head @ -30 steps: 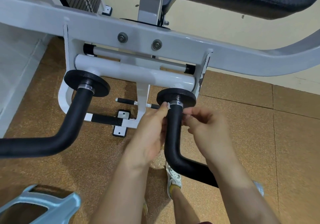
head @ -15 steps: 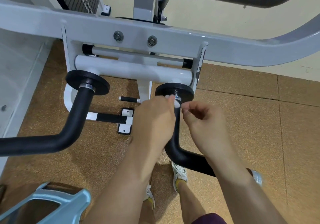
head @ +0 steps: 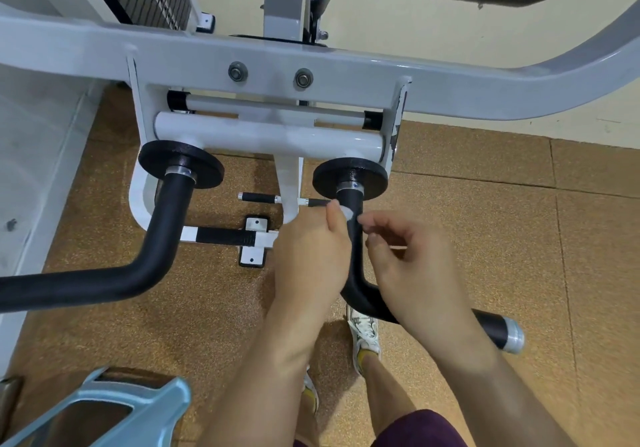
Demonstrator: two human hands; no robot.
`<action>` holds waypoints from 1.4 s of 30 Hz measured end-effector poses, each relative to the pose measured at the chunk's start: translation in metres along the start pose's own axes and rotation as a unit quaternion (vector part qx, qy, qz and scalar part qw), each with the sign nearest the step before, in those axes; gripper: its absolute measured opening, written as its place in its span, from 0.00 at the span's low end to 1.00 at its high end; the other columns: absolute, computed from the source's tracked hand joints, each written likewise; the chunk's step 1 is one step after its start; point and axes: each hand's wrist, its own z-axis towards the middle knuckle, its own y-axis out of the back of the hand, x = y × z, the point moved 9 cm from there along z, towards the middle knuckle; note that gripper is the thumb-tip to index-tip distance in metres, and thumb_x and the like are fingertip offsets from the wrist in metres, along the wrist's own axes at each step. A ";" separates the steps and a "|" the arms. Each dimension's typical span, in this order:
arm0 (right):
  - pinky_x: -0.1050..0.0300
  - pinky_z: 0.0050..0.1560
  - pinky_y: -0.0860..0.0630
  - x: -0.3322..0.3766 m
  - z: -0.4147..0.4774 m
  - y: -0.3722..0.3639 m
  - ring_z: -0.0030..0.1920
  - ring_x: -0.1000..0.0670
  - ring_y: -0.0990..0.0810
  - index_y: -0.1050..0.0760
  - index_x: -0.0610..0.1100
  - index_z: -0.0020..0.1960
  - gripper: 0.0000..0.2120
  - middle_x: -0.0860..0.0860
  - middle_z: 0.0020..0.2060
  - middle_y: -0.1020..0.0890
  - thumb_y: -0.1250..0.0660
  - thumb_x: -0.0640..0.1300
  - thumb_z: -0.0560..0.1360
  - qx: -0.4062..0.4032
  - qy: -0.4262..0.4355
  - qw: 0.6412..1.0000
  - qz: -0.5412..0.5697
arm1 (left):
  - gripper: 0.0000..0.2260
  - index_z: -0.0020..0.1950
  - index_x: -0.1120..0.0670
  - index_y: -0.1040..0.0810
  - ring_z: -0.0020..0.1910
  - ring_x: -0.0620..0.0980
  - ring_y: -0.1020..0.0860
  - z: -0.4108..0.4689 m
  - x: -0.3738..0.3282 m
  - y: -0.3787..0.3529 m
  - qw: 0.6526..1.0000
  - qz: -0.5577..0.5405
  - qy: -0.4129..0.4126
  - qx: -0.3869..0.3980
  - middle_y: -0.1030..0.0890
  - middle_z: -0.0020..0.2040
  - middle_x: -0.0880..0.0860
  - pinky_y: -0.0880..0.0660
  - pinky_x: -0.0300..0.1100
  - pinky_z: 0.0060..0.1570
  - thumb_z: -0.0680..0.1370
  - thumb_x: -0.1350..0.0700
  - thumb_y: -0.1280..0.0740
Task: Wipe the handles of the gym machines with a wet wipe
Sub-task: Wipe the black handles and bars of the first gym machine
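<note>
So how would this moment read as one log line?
step: wiping right handle | left hand: holds wipe on it | right hand: curled beside it, grip unclear | left handle: no hand

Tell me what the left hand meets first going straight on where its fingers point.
The left hand points up along the black handle; likely first the silver collar, right against the black disc, though depth is unclear.

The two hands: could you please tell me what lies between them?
The black handle runs upright between the left hand and right hand in the head view, with a white wet wipe on it at the left thumb.
</note>
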 end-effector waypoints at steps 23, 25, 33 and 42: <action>0.55 0.56 0.23 -0.028 -0.104 -0.094 0.50 0.48 0.24 0.19 0.35 0.52 0.10 0.40 0.50 0.23 0.36 0.37 0.74 0.026 -0.369 0.582 0.724 | 0.16 0.35 0.51 0.26 0.33 0.51 0.20 -0.070 0.030 -0.007 0.979 -0.132 0.027 0.154 0.20 0.34 0.56 0.22 0.45 0.38 0.80 0.49 0.43; 0.61 0.44 0.20 -0.024 -0.097 -0.099 0.46 0.51 0.26 0.19 0.34 0.50 0.09 0.42 0.48 0.24 0.34 0.35 0.73 0.012 -0.360 0.552 0.752 | 0.15 0.35 0.54 0.25 0.31 0.47 0.23 -0.067 0.034 -0.007 0.966 -0.183 0.054 0.175 0.22 0.37 0.58 0.26 0.39 0.33 0.79 0.53 0.42; 0.54 0.67 0.30 -0.032 -0.092 -0.117 0.49 0.48 0.19 0.23 0.29 0.54 0.12 0.38 0.50 0.18 0.36 0.28 0.71 -0.059 -0.384 0.458 0.800 | 0.11 0.57 0.52 0.19 0.37 0.36 0.19 -0.075 0.038 0.002 0.903 -0.372 0.150 0.153 0.16 0.37 0.44 0.24 0.29 0.38 0.78 0.64 0.35; 0.45 0.68 0.31 -0.051 -0.103 -0.116 0.63 0.37 0.25 0.29 0.30 0.64 0.18 0.34 0.63 0.25 0.37 0.33 0.75 -0.057 -0.367 0.566 0.736 | 0.11 0.48 0.48 0.19 0.42 0.42 0.18 -0.075 0.034 0.018 0.966 -0.249 0.001 0.071 0.16 0.41 0.47 0.24 0.35 0.44 0.73 0.65 0.30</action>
